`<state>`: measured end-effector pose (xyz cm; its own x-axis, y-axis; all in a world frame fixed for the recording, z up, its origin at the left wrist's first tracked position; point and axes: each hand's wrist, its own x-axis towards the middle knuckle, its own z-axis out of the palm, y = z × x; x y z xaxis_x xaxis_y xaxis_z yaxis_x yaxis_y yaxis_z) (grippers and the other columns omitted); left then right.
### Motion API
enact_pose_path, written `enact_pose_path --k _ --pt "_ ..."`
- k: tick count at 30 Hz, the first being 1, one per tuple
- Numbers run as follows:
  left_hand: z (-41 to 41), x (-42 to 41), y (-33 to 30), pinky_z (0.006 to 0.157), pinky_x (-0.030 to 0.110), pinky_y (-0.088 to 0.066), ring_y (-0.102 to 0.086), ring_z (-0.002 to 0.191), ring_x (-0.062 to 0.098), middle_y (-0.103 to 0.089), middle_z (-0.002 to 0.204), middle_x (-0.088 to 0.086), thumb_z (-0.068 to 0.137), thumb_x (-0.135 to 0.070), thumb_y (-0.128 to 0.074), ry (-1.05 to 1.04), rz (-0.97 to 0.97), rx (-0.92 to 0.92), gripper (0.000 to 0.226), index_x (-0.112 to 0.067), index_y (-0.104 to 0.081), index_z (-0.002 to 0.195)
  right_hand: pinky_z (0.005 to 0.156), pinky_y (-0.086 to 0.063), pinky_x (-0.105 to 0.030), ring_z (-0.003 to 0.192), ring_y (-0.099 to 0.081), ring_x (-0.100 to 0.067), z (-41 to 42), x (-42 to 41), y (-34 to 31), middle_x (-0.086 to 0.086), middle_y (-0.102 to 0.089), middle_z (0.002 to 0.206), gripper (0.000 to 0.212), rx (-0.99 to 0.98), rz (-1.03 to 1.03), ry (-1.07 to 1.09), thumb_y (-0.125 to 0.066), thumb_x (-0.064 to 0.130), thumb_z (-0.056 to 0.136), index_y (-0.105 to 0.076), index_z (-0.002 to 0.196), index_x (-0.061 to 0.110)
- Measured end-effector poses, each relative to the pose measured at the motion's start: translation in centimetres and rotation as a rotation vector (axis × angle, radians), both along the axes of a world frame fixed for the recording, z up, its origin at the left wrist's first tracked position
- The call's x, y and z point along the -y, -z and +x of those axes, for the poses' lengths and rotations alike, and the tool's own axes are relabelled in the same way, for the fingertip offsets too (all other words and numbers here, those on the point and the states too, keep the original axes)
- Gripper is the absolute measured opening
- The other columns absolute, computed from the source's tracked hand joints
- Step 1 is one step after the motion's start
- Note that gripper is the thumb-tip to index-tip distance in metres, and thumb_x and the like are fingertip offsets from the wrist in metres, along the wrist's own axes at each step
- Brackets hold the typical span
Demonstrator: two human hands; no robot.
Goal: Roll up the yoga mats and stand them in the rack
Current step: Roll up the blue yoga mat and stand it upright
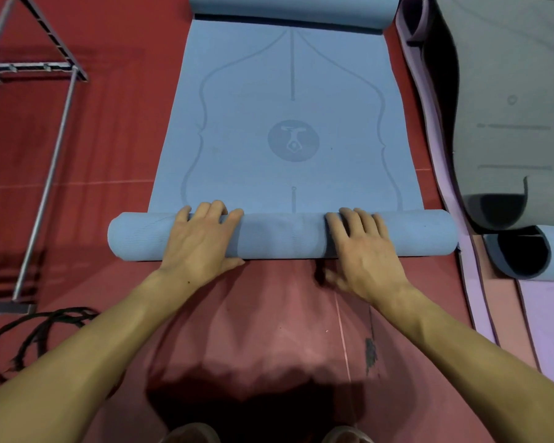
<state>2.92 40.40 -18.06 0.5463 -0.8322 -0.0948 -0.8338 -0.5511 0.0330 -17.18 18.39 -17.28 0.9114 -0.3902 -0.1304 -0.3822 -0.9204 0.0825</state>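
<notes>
Fingers (216,210) press blue mat roll (282,235).

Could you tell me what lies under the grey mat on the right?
A lilac mat lies under the grey mat, its edge showing along the left. The rest is covered.

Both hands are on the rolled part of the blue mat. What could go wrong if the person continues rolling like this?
1. The blue mat's far end is curled up too, so the two rolls may meet and bunch.
2. The left hand and right hand sit near the middle; the roll's ends could drift and roll crooked.
3. The grey mat lies close on the right and may get caught.
</notes>
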Motion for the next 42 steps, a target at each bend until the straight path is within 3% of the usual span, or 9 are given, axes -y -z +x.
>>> enact_pose_path --k 3,11,16,23,27,30,34,38,42 --pt "0.7 0.2 0.0 0.11 0.053 -0.041 -0.057 0.116 0.023 -0.057 0.12 -0.006 0.064 -0.069 -0.086 -0.014 -0.029 -0.029 0.095 -0.029 -0.046 0.141 0.117 -0.031 -0.055 0.132 -0.045 -0.04 0.3 0.5 1.2 -0.014 -0.048 0.145 0.081 0.056 -0.052 0.011 -0.078 0.036 0.078 -0.043 0.147 0.012" --pt "2.5 -0.1 0.1 0.087 0.042 -0.042 -0.062 0.104 0.022 -0.064 0.105 -0.011 0.068 -0.075 -0.077 0.031 -0.097 -0.148 0.072 -0.036 -0.06 0.126 0.104 -0.041 -0.047 0.113 -0.059 -0.029 0.4 2.0 1.4 -0.001 -0.063 0.125 0.076 0.204 0.031 -0.007 -0.078 0.066 0.074 -0.058 0.134 0.024" --pt "2.4 -1.2 -0.8 0.077 0.035 -0.047 -0.064 0.104 0.015 -0.067 0.105 -0.017 0.059 -0.089 -0.065 0.062 0.017 -0.28 0.079 -0.046 -0.061 0.126 0.099 -0.044 -0.046 0.109 -0.064 -0.027 -1.4 1.5 0.9 0.003 -0.067 0.118 0.079 0.139 0.139 -0.013 -0.076 0.071 0.067 -0.06 0.133 0.03" --pt "0.1 -3.6 -1.8 0.089 0.038 -0.054 -0.065 0.102 0.005 -0.07 0.107 -0.029 0.052 -0.096 -0.068 0.048 0.254 -0.483 0.086 -0.061 -0.055 0.13 0.1 -0.048 -0.041 0.112 -0.064 -0.022 -4.5 -0.9 -0.9 0.008 -0.066 0.122 0.092 -0.18 0.276 -0.034 -0.069 0.081 0.065 -0.046 0.147 0.044" --pt "-1.1 -5.1 -1.8 0.082 0.032 -0.055 -0.067 0.084 0.0 -0.071 0.091 -0.023 0.06 -0.082 -0.082 0.065 0.352 -0.804 0.053 -0.051 -0.07 0.102 0.093 -0.054 -0.042 0.107 -0.067 -0.031 -5.7 -2.6 -1.9 -0.001 -0.069 0.122 0.101 -0.344 0.404 -0.019 -0.075 0.075 0.067 -0.036 0.149 0.031" --pt "-1.7 -6.0 -1.6 0.088 0.035 -0.058 -0.07 0.088 0.0 -0.073 0.096 -0.022 0.063 -0.075 -0.087 0.028 0.334 -0.966 0.049 -0.049 -0.074 0.102 0.087 -0.054 -0.042 0.098 -0.065 -0.027 -6.4 -3.1 -2.1 0.001 -0.064 0.119 0.085 -0.357 0.534 0.005 -0.082 0.068 0.066 -0.039 0.13 0.032" --pt "-1.5 -5.8 -1.6 0.099 0.036 -0.054 -0.067 0.101 -0.003 -0.068 0.113 -0.029 0.061 -0.086 -0.079 0.025 0.359 -0.94 0.063 -0.058 -0.066 0.115 0.092 -0.051 -0.039 0.108 -0.047 -0.021 -6.7 -2.1 -1.7 0.007 -0.039 0.12 0.074 -0.253 0.629 0.007 -0.086 0.065 0.064 -0.049 0.122 0.037" --pt "-1.6 -6.5 -1.6 0.099 0.033 -0.046 -0.052 0.116 -0.004 -0.049 0.124 -0.03 0.068 -0.094 -0.064 0.115 0.361 -0.699 0.079 -0.061 -0.049 0.138 0.095 -0.049 -0.037 0.103 -0.048 -0.02 -6.9 -2.0 -1.2 0.008 -0.044 0.115 0.075 -0.197 0.595 -0.053 -0.082 0.07 0.068 -0.056 0.129 0.034" --pt "-2.1 -7.3 -1.5 0.094 0.03 -0.044 -0.046 0.124 0.0 -0.042 0.13 -0.03 0.077 -0.089 -0.06 0.136 0.166 -0.576 0.081 -0.057 -0.038 0.149 0.096 -0.052 -0.041 0.104 -0.057 -0.023 -6.2 -1.6 -1.1 0.009 -0.051 0.116 0.079 -0.194 0.583 -0.058 -0.077 0.072 0.073 -0.057 0.139 0.034"
